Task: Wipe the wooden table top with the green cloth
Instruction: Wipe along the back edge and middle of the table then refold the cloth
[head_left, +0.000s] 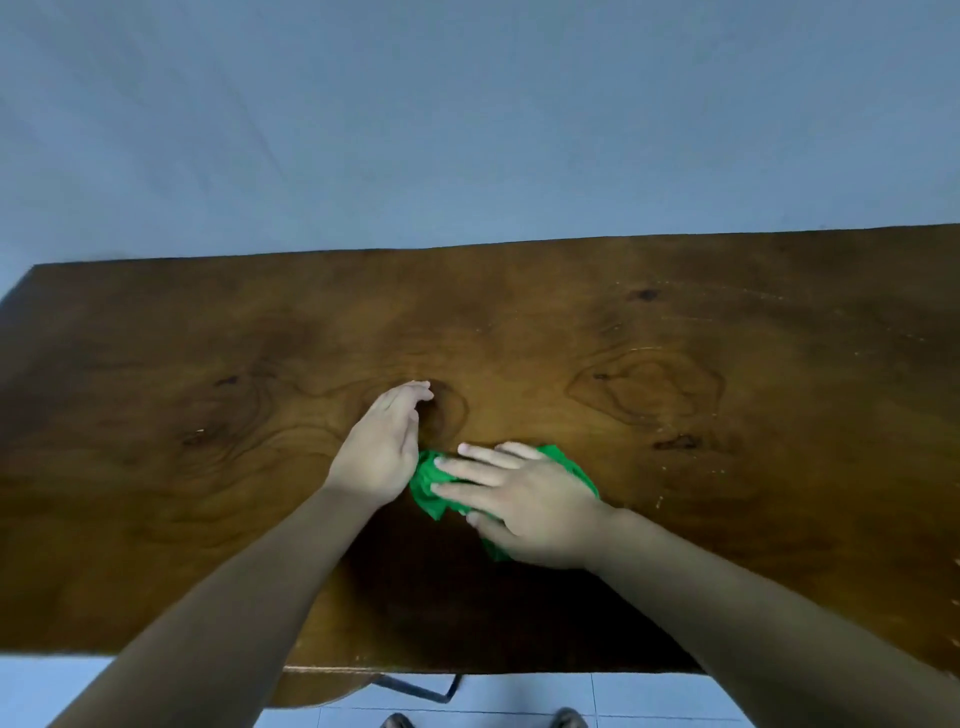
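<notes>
Pressing down with straight, spread fingers, your right hand (530, 506) lies flat on the cloth (428, 486), pinning it to the table (727, 364) rather than gripping it. Your left hand (382, 447) stands on its edge just beside the cloth's left side, fingers straight and together, holding nothing; whether its heel touches the fabric I cannot tell. The cloth sits bunched under your right palm, about midway along the table and nearer the near edge than the far one, with crumpled folds showing at its left and a flap at its right. It looks thin, soft and light, so it should slide easily on the smooth wood. I judge it will ride up or slip out unless your palm's weight stays over its middle, and a flat palm on the wad's centre is a better hold than a pinch at a corner. The top shows dark knots, and pale specks toward the right end. Beyond the far edge is a plain blue wall (467, 130); below the near edge are a dark metal frame (415, 688), tiled floor (649, 701) and shoe tips (569, 719). No brand, label or writing can be read anywhere.
</notes>
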